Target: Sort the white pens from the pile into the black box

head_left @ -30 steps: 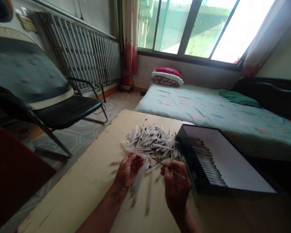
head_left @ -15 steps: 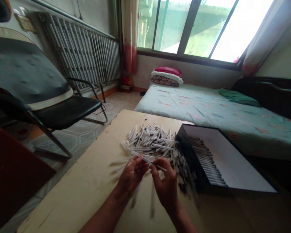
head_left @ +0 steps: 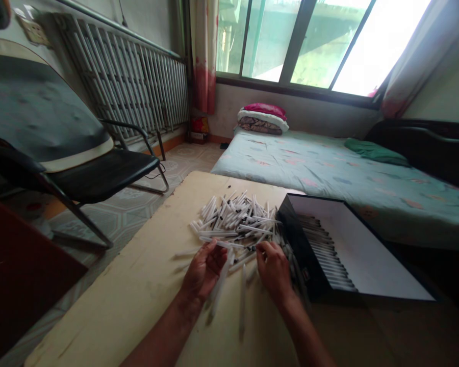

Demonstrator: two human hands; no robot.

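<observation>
My left hand [head_left: 205, 267] is closed, with a white pen barrel [head_left: 229, 245] pinched between thumb and fingers and pointing to the right. My right hand [head_left: 273, 267] is apart from it, beside the right edge of the pile, its fingers curled inward; whatever they may hold is hidden. Just beyond both hands lies a loose pile of white pen barrels [head_left: 235, 211] with small black parts among them. Several more barrels lie scattered under and in front of the hands. To the right, a dark box [head_left: 390, 250] with a white inside holds a row of pens [head_left: 331, 257].
The pile and box rest on a pale table [head_left: 137, 285] with a worn left edge. A bed [head_left: 309, 158] stands beyond it. A black folding chair [head_left: 99, 173] is at the left, and a dark red surface [head_left: 23, 275] shows at lower left.
My right hand has moved right, away from the left hand and the slim pen piece they held together. My left hand keeps the white barrel and has shifted slightly left.
</observation>
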